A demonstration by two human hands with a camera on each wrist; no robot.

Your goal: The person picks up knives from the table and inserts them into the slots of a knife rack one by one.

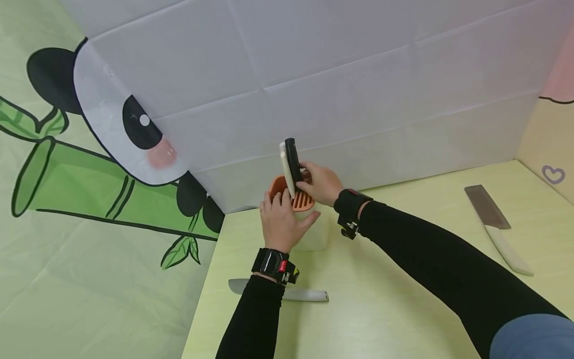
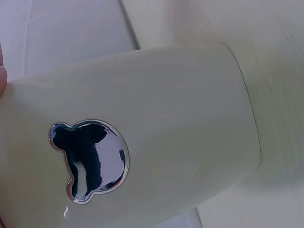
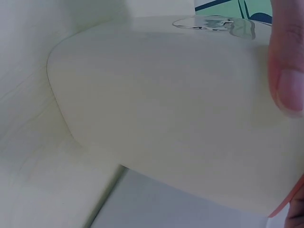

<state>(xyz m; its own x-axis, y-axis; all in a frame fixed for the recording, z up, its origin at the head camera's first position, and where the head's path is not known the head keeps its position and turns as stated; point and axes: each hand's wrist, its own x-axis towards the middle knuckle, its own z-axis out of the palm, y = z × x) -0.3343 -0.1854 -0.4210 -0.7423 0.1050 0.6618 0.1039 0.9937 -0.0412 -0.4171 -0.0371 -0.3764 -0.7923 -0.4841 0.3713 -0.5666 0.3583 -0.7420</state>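
A cream knife holder stands upright near the wall, with an orange slotted top. My left hand grips it near the top, fingers at the rim and thumb along its right side. The left wrist view shows a shiny bear-shaped badge on its front. My right hand pinches a black handle above the slots; the blade below is hidden. Beside that handle, pale handles also stand up from the holder. In the right wrist view, a thumb lies against the holder's side.
A cleaver with a pale handle lies at the right of the table. Under the left forearm lies another knife with a whitish handle. A white sheet rises behind, and a panda-printed cloth hangs at the left.
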